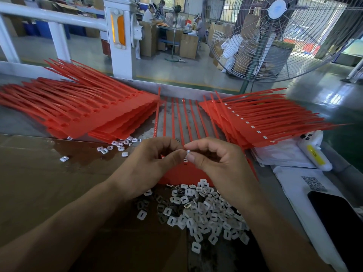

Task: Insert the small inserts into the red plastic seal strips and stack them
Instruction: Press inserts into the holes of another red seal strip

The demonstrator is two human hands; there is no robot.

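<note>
You are midway through a long run. To your right sits the done stack (255, 124): red strips with a white insert showing in each head, fanned with tails pointing right. To your left lies the larger blank stack (82, 112), its head holes dark and empty, so by my reckoning more is left than finished.

Between the two stacks, one sheet of strips (182, 173) lies in front of you, tails running away toward the bench's far edge, its flat end under your hands. Your right hand (214, 160) pinches a single white insert (188, 152) between thumb and forefinger, just over the sheet's heads. Your left hand (149, 165) has its fingers curled, fingertips meeting the right's at the insert; whether it grips the insert too or only steadies the sheet I cannot tell. How many heads of this sheet are already filled is hidden by your hands; one small slot shows just below the thumb.

No bins or trays are in use. Your supply is a loose heap of inserts (200, 213) on the cardboard (49, 183) just near you, below your wrists, white pieces mixed with some darker metal ones. A few strays (117, 147) lie by the blank stack's near edge. A phone (337, 218) rests on papers at your right, beside a white bottle (314, 150).
</note>
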